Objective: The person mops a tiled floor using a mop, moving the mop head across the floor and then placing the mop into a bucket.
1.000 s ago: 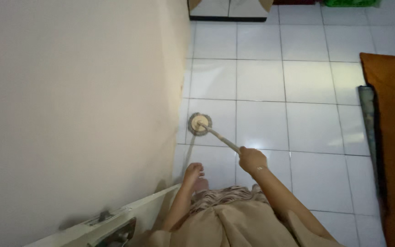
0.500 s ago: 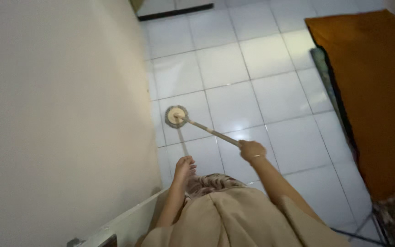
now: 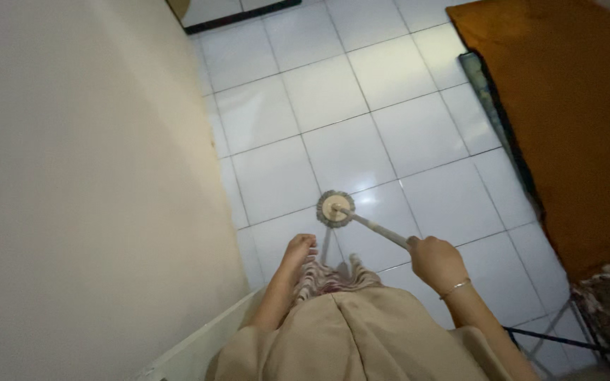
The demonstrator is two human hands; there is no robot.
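Right hand [image 3: 435,262]: fingers clamped round the thin pale handle of a round, flat, beige mop with a fringed rim [image 3: 335,208]; a thin bracelet sits on the wrist. The mop head lies flat on the white square-tiled floor [image 3: 361,92], just ahead of a bare foot [image 3: 299,251] and near the plain cream wall [image 3: 72,176]. Left hand: not visible; its fingers cannot be assessed. An orange-brown mat [image 3: 566,106] lies well apart on the right.

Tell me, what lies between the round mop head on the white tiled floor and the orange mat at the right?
Only bare white floor tiles separate the round mop head from the orange mat, as the head view shows.
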